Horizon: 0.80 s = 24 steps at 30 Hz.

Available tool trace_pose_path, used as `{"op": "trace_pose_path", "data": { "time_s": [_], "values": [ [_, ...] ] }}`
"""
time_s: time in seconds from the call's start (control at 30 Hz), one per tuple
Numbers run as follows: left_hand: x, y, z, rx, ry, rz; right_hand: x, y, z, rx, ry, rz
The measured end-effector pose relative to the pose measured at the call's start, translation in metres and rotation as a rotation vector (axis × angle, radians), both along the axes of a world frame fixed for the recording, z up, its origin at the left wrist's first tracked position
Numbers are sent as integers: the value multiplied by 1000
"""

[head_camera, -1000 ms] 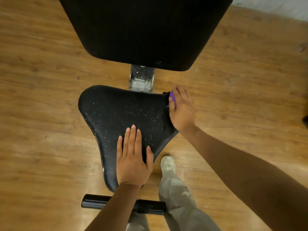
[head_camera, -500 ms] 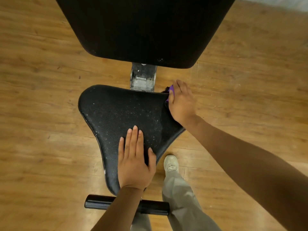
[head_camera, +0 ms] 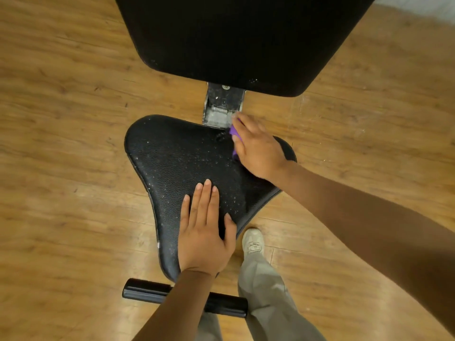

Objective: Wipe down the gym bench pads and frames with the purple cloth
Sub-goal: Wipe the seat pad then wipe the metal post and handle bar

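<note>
The left hand [head_camera: 204,232] lies flat, fingers straight and together, on the near part of the seat pad [head_camera: 177,163], likely bracing it against the wiping push. The right hand [head_camera: 258,148] presses the purple cloth [head_camera: 234,134] under its fingers at the pad's far right corner, just beside the metal frame bracket [head_camera: 221,107]; only a sliver of cloth shows. White specks cover the pad's surface, so wiping looks far from done.

Seat pad [head_camera: 182,156] sits mid-frame on the floor [head_camera: 61,119]. Back pad [head_camera: 241,38] at 12 o'clock, w/ metal frame [head_camera: 221,107] between them. Left hand [head_camera: 204,232] lies flat on seat pad, 6 o'clock end. Right hand [head_camera: 258,148] on top of cloth [head_camera: 234,134] at 2 o'clock corner. Roller bar [head_camera: 147,291] below at 6, shoe [head_camera: 253,242] at 5.
</note>
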State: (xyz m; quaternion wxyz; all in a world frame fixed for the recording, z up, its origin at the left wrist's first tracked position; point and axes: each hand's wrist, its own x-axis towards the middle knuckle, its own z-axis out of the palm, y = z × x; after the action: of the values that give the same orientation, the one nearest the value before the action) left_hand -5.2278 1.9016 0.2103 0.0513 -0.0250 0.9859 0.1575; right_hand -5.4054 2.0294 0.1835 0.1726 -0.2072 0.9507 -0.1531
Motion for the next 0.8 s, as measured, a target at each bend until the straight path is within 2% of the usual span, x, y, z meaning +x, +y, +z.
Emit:
{"op": "trace_pose_path", "data": {
  "time_s": [0.1, 0.23, 0.4, 0.47, 0.57, 0.7, 0.8],
  "values": [
    [1, 0, -1, 8, 8, 0, -8, -28, -1, -23, 4, 58],
    [1, 0, -1, -2, -16, 7, 4, 27, 2, -34, -8, 301],
    [1, 1, 0, 10, -26, 17, 25, 90, 6, -94, -11, 164],
    [1, 1, 0, 2, -30, 15, 25, 73, 8, -103, -2, 165],
    [0, 1, 0, 19, -28, 10, 7, 5, 9, -75, 3, 310],
    [0, 0, 0, 49, -1, 28, -30, -101, -8, -179, -66, 429],
    [0, 0, 0, 61, 5, 34, -46, -118, -16, -282, -124, 508]
  ]
}}
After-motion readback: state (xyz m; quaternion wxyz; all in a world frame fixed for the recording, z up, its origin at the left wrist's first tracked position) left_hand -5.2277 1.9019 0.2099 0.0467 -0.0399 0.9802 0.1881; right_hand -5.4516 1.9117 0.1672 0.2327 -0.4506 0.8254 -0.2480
